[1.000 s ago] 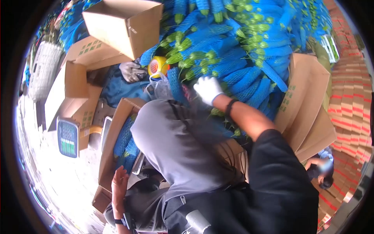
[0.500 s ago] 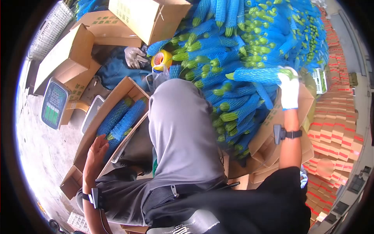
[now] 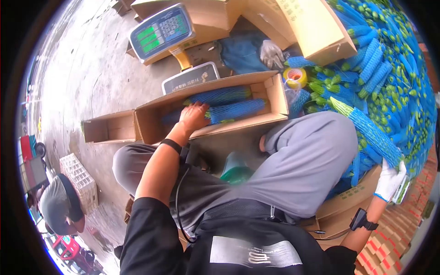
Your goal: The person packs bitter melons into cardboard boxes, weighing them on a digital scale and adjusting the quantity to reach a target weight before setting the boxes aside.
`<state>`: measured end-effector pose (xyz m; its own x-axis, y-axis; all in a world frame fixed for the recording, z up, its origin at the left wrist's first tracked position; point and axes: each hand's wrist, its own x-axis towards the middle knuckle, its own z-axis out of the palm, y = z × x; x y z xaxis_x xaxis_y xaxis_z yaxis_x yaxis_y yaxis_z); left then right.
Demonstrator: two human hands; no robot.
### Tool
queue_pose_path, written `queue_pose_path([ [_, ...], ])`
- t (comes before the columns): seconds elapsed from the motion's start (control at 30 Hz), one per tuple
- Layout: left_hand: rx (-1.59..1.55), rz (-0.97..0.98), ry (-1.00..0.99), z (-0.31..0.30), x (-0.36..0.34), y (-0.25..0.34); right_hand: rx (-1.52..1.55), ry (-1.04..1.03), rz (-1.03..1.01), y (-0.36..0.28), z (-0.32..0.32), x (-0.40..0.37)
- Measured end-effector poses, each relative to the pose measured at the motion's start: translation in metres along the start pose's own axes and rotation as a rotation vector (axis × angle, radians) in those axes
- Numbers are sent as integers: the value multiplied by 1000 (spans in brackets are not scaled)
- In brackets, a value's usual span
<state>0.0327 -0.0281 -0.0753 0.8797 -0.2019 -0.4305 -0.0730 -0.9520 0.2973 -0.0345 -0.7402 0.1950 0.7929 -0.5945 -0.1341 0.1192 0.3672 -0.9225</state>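
My right hand (image 3: 389, 178), in a white glove, is closed round the lower end of a long green gourd in blue foam netting (image 3: 373, 130). Its pale green tip points up and left, above the heap of netted gourds (image 3: 394, 87). My bare left hand (image 3: 195, 115) reaches into a long cardboard box (image 3: 206, 94), with bent fingers over a netted gourd (image 3: 172, 118) that it partly hides. Two more netted gourds (image 3: 236, 111) lie lengthwise in the box to the right of that hand.
A scale (image 3: 190, 79) with a lit display stands behind the box. Open cartons (image 3: 316, 27), a grey glove (image 3: 272, 55) and a tape roll (image 3: 295, 78) lie beyond. At the left, a person (image 3: 59, 204) bends near a white crate (image 3: 80, 178). Stacked cartons (image 3: 380, 247) stand right.
The view has swung left, bringing the box to the middle. My right hand still grips the gourd, whose tip now slants upward. My left hand stays in the box by the gourds.
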Motion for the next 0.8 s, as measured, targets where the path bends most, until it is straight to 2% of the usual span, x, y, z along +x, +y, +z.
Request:
queue_pose_path([
  [0.17, -14, -5, 35, 9, 1, 8, -120, -36, -76, 6, 81, -9],
  [0.4, 88, -17, 105, 30, 5, 8, -69, -201, -53, 2, 137, -1],
  [0.53, -63, 23, 12, 25, 9, 5, -130, -257, -70, 20, 190, -21],
  [0.6, -217, 115, 14, 16, 7, 10, -90, -343, 2, 30, 205, -26],
  [0.63, -254, 84, -61, 12, 7, 15, -87, -372, 19, 37, 214, -28],
  [0.67, -260, 93, -55, 8, 9, 19, -136, -399, 18, 42, 223, -35],
  [0.73, -222, 29, -241, 2, 14, 23, -152, -438, 68, 53, 236, -38],
  [0.8, -54, 53, -305, -5, 19, 29, -131, -522, 134, 67, 247, -39],
])
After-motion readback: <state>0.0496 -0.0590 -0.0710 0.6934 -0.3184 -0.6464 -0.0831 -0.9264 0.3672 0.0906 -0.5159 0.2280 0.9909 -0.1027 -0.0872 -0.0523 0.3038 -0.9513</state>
